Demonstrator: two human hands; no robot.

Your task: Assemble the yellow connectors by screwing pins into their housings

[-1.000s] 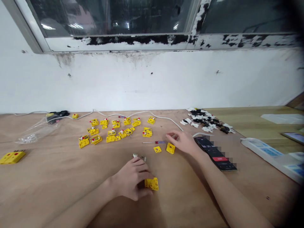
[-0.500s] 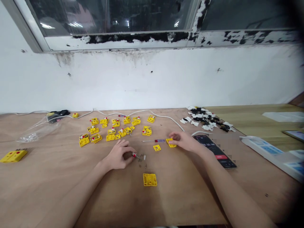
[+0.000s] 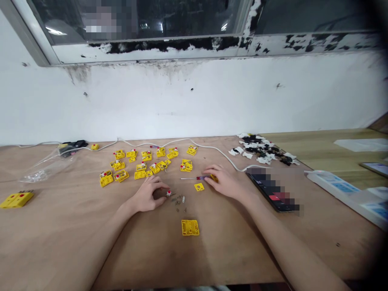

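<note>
My left hand is open over the table, thumb and fingers apart. Just off its fingertips sits a small white switch part with a red button. Screws and small metal pieces lie to the right of it, beside a small pale strip with holes. My right hand has its fingers spread around a yellow plastic piece, which they partly hide. Its thumb is at the handle end of a screwdriver. Close by lies a yellow plate with a round hole. Nearer me is an open yellow shell.
Several yellow casings with red-button parts stand in rows behind my hands. A white cable runs along the back. To the right are black and white pieces, a phone and a power strip. A plastic bag lies left.
My left fingers have parted from the red-button part, which now rests on the table. My right hand has shifted left, over the yellow piece and toward the screwdriver handle.
</note>
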